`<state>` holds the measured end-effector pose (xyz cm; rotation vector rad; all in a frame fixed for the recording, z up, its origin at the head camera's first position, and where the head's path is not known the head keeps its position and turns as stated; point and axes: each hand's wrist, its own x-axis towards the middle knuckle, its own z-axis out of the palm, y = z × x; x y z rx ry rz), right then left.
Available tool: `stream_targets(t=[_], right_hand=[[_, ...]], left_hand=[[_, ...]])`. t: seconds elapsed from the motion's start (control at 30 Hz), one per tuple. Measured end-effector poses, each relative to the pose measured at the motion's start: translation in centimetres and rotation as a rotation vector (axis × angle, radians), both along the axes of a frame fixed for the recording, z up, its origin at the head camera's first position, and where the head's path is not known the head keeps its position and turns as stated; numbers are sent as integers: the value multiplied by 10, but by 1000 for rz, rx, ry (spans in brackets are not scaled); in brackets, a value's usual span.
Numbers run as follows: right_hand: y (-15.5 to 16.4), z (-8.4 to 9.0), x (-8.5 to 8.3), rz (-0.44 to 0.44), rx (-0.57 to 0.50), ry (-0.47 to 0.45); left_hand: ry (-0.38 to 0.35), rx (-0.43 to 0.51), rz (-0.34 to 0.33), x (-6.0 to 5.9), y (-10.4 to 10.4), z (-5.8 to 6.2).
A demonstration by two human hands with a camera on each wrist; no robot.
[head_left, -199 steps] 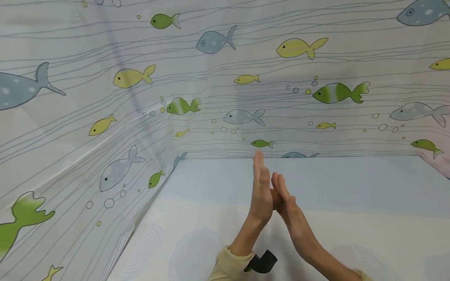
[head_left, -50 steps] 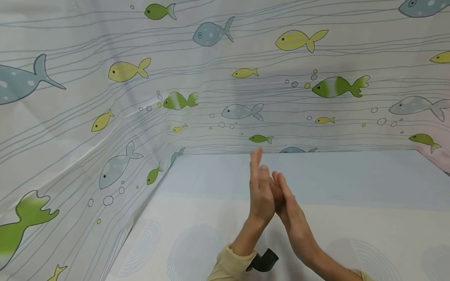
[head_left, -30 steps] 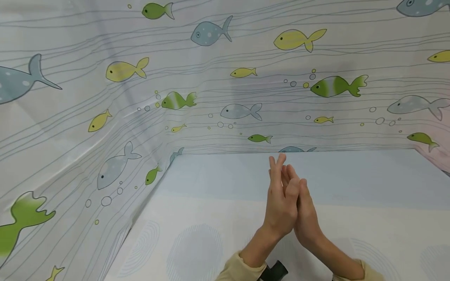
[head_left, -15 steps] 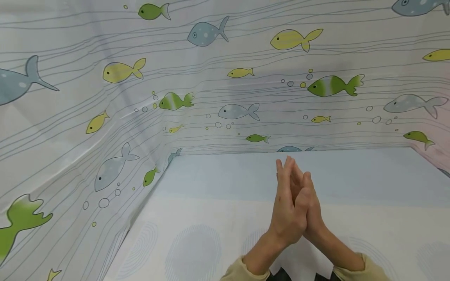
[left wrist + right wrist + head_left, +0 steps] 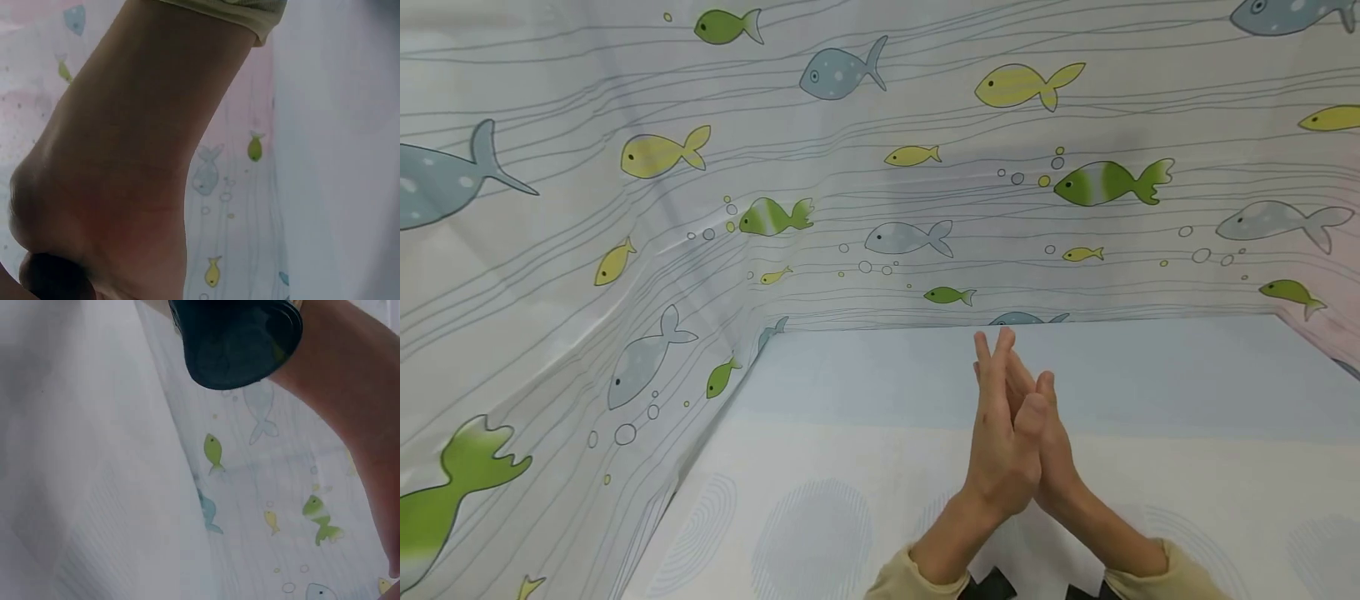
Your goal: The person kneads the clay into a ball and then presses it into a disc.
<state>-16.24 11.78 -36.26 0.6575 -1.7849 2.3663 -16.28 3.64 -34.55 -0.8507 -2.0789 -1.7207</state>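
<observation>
In the head view my left hand [image 5: 1003, 458] and right hand [image 5: 1062, 454] stand upright, palm against palm, above the table. The left hand's fingers point up and are mostly straight, slightly spread at the tips. Its thumb lies toward the right hand. Much of the right hand is hidden behind the left, though its thumb side shows. I see no object between the palms; the space between them is mostly covered. The left wrist view holds a bare forearm [image 5: 137, 125] with a sleeve, and the right wrist view a bare forearm [image 5: 356, 381] beside a dark wrist camera [image 5: 244, 344].
A white and pale blue tabletop [image 5: 820, 383] with faint circle patterns lies beneath the hands. Behind and to the left rises a white sheet [image 5: 850, 183] printed with fish and wavy lines. Dark wrist cameras [image 5: 988, 585] sit at both beige cuffs.
The hands started further left, with the palms angled apart at the wrists. They have shifted right and come closer together, then slid slightly back left and up in the last half second.
</observation>
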Motion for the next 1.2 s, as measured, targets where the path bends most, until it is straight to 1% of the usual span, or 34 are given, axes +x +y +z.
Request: stream_targets(t=[0.13, 0.27, 0.33, 0.47, 0.63, 0.8, 0.9, 0.97, 1.07, 1.2], right_hand=[[-3, -1, 3, -37, 32, -24], [-9, 0, 9, -47, 41, -35], [-12, 0, 12, -34, 30, -30], [-17, 0, 20, 5, 23, 14], [-22, -1, 30, 47, 58, 60], [-25, 1, 36, 72, 75, 94], [-26, 3, 38, 82, 62, 125], [-26, 4, 38, 79, 52, 148], [-25, 5, 37, 65, 29, 200], [-22, 6, 33, 29, 2, 258]], left_hand=[[-42, 69, 15, -5, -3, -2], [-56, 156, 13, -12, -6, -4], [-60, 198, 11, -15, -7, -5], [-75, 275, 22, -20, -11, -4], [-121, 354, 24, -27, -21, 0], [-136, 389, 34, -32, -29, 4], [-145, 391, 51, -34, -32, 4], [-152, 394, 49, -34, -32, 3], [-154, 399, 25, -34, -30, 1], [-169, 394, -40, -30, -25, -3]])
